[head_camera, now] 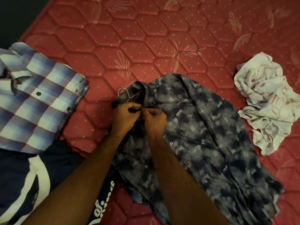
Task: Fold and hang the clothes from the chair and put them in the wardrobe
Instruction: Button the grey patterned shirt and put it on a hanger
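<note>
A dark grey mottled button shirt (203, 127) lies spread on the red quilted mattress (146, 38), its collar toward the left. A metal hanger (123, 93) sits inside the collar, with its hook sticking out. My left hand (124, 116) pinches the shirt's front edge just below the collar. My right hand (154, 120) pinches the opposite edge right beside it, fingertips meeting at the top button area. Both forearms reach in from the bottom of the view.
A folded blue, white and maroon plaid shirt (35, 101) lies at the left. Under it lies a navy garment with white print (32, 184). A crumpled white and pink cloth (267, 104) sits at the right. The mattress's left edge meets a dark floor (14, 17).
</note>
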`<state>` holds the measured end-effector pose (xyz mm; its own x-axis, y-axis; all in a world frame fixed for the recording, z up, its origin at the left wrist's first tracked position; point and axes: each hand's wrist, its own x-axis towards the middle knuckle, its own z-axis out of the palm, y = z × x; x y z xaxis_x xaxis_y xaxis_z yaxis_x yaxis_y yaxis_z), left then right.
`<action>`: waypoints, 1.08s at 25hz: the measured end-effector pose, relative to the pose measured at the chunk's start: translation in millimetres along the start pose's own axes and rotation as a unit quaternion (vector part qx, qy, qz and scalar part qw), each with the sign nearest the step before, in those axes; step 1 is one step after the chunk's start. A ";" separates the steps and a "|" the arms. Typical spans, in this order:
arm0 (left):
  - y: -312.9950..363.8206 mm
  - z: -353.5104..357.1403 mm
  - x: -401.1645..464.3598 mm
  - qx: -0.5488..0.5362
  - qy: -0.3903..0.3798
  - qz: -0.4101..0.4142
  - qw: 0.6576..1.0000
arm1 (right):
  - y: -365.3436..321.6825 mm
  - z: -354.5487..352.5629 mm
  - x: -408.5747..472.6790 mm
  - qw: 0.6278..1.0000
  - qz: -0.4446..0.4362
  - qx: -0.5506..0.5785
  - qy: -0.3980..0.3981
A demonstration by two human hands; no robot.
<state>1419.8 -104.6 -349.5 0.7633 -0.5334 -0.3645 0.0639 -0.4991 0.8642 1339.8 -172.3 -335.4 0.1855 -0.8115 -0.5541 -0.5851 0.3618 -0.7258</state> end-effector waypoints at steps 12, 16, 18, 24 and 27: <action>-2.1 7.5 -3.0 0.048 0.052 0.069 0.995 | -0.1 -1.3 0.6 0.996 -0.049 -0.079 0.002; -8.7 2.0 2.3 0.083 0.040 0.097 0.991 | -2.7 -2.5 2.6 0.996 -0.043 -0.077 -0.015; -11.6 2.0 3.3 0.090 0.043 0.110 0.989 | -3.9 -4.7 4.0 0.997 -0.034 -0.060 -0.042; -11.7 -0.7 3.8 0.088 0.004 0.084 0.993 | -17.1 -21.2 27.3 0.987 0.082 0.029 -0.138; -4.1 -5.4 7.6 0.035 -0.050 0.007 0.998 | -12.5 -28.1 24.4 0.983 0.028 0.030 -0.178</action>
<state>1428.9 -102.9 -353.9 0.6963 -0.6038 -0.3881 0.0057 -0.5361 0.8442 1329.4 -209.5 -328.4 0.4253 -0.5818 -0.6933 -0.5571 0.4354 -0.7072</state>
